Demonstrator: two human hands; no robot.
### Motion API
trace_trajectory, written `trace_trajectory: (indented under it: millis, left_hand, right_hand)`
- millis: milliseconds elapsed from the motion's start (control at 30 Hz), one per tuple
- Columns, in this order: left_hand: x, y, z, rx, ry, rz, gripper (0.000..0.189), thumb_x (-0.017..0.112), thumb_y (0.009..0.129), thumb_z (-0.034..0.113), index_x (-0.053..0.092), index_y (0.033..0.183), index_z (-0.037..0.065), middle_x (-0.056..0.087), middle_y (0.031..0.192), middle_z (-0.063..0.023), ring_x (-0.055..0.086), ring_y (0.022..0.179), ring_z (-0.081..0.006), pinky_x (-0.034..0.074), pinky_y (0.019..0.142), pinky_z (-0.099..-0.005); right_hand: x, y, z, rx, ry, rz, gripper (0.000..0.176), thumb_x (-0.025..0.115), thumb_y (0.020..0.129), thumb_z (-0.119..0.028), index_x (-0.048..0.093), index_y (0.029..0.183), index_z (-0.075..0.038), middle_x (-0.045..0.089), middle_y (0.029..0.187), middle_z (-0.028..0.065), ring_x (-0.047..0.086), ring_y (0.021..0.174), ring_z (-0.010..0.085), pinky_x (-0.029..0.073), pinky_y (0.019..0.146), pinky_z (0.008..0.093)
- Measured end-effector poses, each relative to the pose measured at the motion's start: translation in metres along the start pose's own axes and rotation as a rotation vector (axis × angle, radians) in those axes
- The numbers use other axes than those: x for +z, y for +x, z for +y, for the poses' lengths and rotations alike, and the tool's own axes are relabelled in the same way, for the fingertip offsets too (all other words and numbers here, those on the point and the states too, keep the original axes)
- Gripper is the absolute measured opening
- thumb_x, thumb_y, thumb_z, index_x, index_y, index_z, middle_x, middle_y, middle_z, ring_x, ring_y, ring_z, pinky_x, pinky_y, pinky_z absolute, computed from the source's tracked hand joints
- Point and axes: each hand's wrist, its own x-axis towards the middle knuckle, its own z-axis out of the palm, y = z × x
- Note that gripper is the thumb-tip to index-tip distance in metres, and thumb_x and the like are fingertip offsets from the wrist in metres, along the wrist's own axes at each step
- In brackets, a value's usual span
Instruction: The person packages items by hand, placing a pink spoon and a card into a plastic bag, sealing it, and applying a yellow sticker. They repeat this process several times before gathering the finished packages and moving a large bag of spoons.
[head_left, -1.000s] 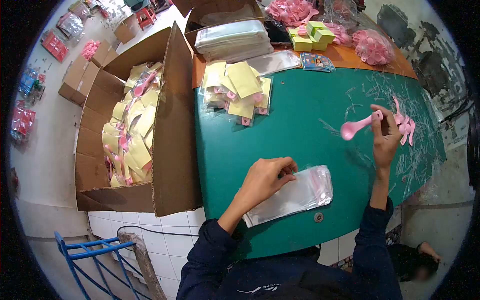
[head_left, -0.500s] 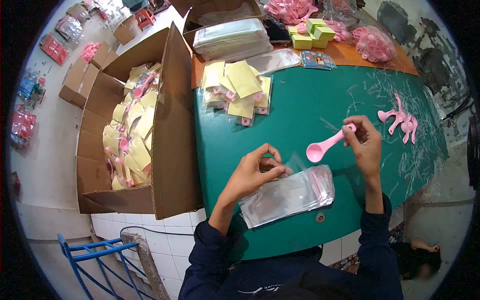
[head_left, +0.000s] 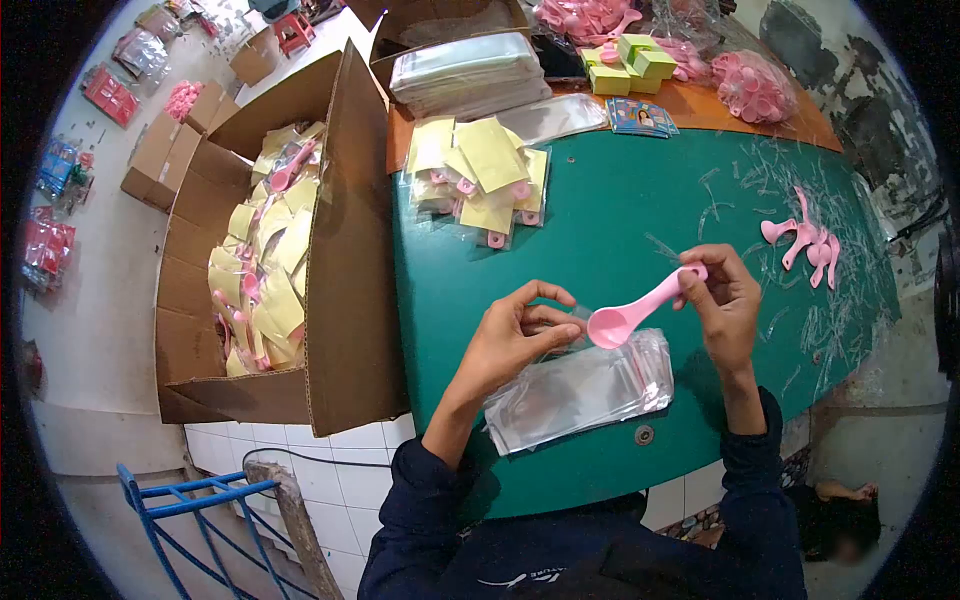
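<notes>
My right hand point(head_left: 724, 308) pinches a pink measuring spoon point(head_left: 640, 312) by the end of its handle. The spoon's bowl points left, close to the fingertips of my left hand point(head_left: 515, 340). Those fingers are closed on the edge of a clear plastic bag point(head_left: 581, 314), much of which is hidden by the hand and the spoon. Below both hands, a stack of clear plastic bags point(head_left: 560, 402) lies on the green table point(head_left: 620, 220). Several more pink spoons point(head_left: 806, 238) lie in a small group to the right.
Packed spoons with yellow cards point(head_left: 490, 160) are piled at the table's back left. A tall cardboard box point(head_left: 355, 250) of similar packs stands left. Farther back are bag stacks point(head_left: 465, 75), yellow-green blocks point(head_left: 640, 60) and bagged pink spoons point(head_left: 752, 88). Plastic strips point(head_left: 850, 260) litter the right side.
My right hand has brought the pink spoon down and left, so its bowl is now beside my left fingertips. The left hand has hardly moved and keeps its pinch.
</notes>
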Motion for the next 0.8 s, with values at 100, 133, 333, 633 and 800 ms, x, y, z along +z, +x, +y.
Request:
trace_trajectory:
  millis: [100,133,333,633,800]
  left_hand:
    - [0.000,0.002,-0.002,0.023,0.011,-0.008,0.027,0.063,0.083,0.006,0.052,0.106,0.000,0.067,0.093,-0.0107,0.062,0.083,-0.0104,0.051,0.072,-0.0231]
    - [0.001,0.002,-0.002,0.023,-0.002,-0.016,0.027,0.063,0.083,0.007,0.052,0.108,0.000,0.067,0.093,-0.0106,0.062,0.083,-0.0107,0.051,0.072,-0.0235]
    - [0.014,0.002,-0.006,0.190,0.036,-0.090,0.032,0.055,0.090,0.016,0.052,0.116,-0.001,0.065,0.097,-0.0094,0.061,0.087,-0.0149,0.050,0.075,-0.0271]
    - [0.015,-0.013,0.014,0.266,0.023,-0.034,0.034,0.042,0.096,0.022,0.061,0.099,-0.005,0.065,0.086,-0.0117,0.062,0.078,-0.0162,0.050,0.073,-0.0286]
    - [0.000,-0.016,0.014,0.502,-0.022,-0.035,0.031,0.043,0.096,0.019,0.061,0.100,-0.006,0.065,0.091,-0.0150,0.064,0.082,-0.0197,0.051,0.076,-0.0308]
  right_hand:
    - [0.007,-0.003,0.001,-0.013,-0.023,-0.012,0.016,0.060,0.083,0.000,0.056,0.099,0.002,0.057,0.082,0.0045,0.058,0.068,0.0099,0.048,0.060,0.0218]
    - [0.009,-0.005,0.002,0.005,-0.007,-0.018,0.018,0.061,0.082,0.001,0.056,0.100,0.002,0.057,0.082,0.0047,0.058,0.068,0.0102,0.048,0.060,0.0221]
    - [0.023,-0.008,0.003,0.041,-0.019,-0.079,0.034,0.064,0.077,0.006,0.050,0.107,0.000,0.061,0.079,0.0089,0.060,0.070,0.0118,0.050,0.062,0.0233]
    - [0.031,0.030,-0.017,-0.537,-0.186,-0.616,0.043,0.052,0.088,-0.045,0.063,0.090,-0.003,0.058,0.109,0.0119,0.057,0.089,0.0201,0.047,0.076,0.0334]
    - [-0.027,0.182,0.072,-0.275,-0.723,-0.180,0.043,0.048,0.090,-0.041,0.069,0.087,-0.004,0.061,0.100,0.0196,0.059,0.086,0.0241,0.046,0.075,0.0350]
